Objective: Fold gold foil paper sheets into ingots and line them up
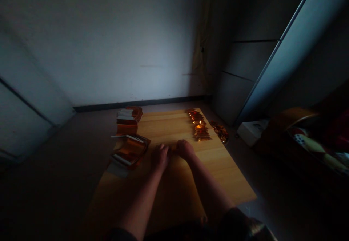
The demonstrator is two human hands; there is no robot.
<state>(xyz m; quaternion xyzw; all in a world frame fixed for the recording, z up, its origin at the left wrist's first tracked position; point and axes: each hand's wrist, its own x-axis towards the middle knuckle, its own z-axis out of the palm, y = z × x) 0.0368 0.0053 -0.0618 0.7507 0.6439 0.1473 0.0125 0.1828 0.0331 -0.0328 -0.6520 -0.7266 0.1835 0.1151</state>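
Over the middle of the wooden table [223, 168], my left hand [160, 156] and my right hand [185, 149] are close together, both with curled fingers. Between them shows a small brownish-orange piece [173, 148], probably foil paper; dim light hides its shape and most of the fingertips. Left of my left hand lie stacks of shiny copper-coloured foil sheets [133, 148] with pale edges, and a smaller stack [127, 127] lies behind. Right of and beyond my right hand, a row of folded shiny foil pieces [200, 127] lines the table's right side.
On the floor past the table's right edge sits a heap of shiny foil pieces [219, 132]. A white box [252, 132] and a wooden chair-like piece [297, 117] with cloth stand farther right. A pale wall [131, 52] rises behind the table, a cabinet [245, 59] at right.
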